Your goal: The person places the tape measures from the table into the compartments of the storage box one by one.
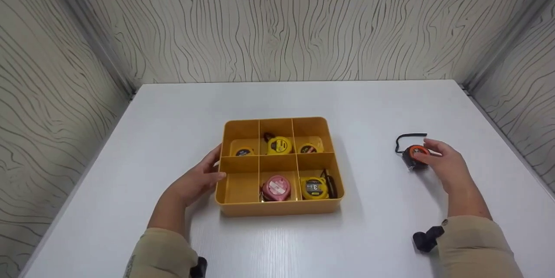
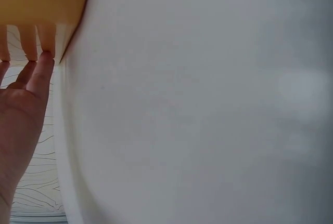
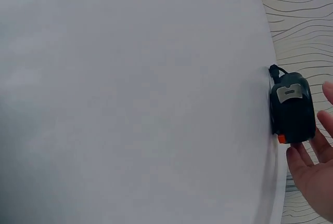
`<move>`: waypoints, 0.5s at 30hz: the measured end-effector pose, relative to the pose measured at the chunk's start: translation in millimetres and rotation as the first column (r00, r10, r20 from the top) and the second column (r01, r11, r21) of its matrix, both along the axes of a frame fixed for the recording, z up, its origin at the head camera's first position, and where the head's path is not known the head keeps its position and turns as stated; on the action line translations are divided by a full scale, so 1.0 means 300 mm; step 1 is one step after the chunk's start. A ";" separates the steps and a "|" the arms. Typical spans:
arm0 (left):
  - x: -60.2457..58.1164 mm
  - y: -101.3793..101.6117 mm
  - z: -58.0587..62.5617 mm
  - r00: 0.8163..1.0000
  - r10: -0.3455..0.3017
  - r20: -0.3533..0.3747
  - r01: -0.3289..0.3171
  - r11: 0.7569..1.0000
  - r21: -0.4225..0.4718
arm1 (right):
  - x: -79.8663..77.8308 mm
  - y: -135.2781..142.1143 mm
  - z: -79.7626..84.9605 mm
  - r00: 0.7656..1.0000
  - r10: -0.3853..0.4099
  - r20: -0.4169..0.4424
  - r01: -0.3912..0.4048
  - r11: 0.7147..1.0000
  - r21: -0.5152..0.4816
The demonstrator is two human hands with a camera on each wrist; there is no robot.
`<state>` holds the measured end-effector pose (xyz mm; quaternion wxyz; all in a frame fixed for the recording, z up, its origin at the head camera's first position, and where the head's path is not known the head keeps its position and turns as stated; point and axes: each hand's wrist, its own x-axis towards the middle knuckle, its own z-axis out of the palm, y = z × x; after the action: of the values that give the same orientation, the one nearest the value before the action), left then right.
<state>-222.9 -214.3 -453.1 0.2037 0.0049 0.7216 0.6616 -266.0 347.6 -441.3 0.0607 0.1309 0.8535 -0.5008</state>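
Note:
A yellow-brown box (image 1: 277,208) divided into compartments sits mid-table. My left hand (image 1: 197,182) touches its left side, with straight fingertips against the glossy outer wall (image 2: 41,0) in the left wrist view and the thumb at the rim. Over to the right, a black and orange tape measure (image 1: 415,156) with a black strap (image 1: 396,143) rests on the table. My right hand (image 1: 446,165) is at this tape measure (image 3: 293,107), thumb at its face and fingers spread beside it. In the right wrist view, some fingers stand apart from the case.
Inside the box are a pink tape measure (image 1: 276,188), a yellow one (image 1: 314,188) beside a black strap, another yellow one (image 1: 279,145) behind, and two partly hidden round ones. The front-left compartment (image 1: 240,188) shows its bare floor. Patterned panels (image 1: 277,22) enclose the white table (image 1: 173,109).

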 end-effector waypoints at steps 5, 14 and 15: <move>-0.004 -0.003 -0.007 1.000 -0.013 -0.009 0.014 1.000 0.012 | -0.001 0.003 -0.017 0.999 0.038 0.036 -0.039 0.999 0.017; -0.004 -0.004 -0.006 1.000 -0.003 -0.005 0.003 1.000 -0.006 | -0.004 0.012 -0.030 0.997 0.061 0.041 -0.062 0.998 0.032; -0.003 -0.004 -0.005 1.000 -0.004 -0.006 0.004 1.000 -0.002 | -0.003 0.012 -0.031 0.997 0.066 0.034 -0.066 0.997 0.024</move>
<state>-223.8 -215.4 -454.5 0.2029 0.0082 0.7230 0.6603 -266.9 351.2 -450.7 0.0896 0.1117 0.8625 -0.4854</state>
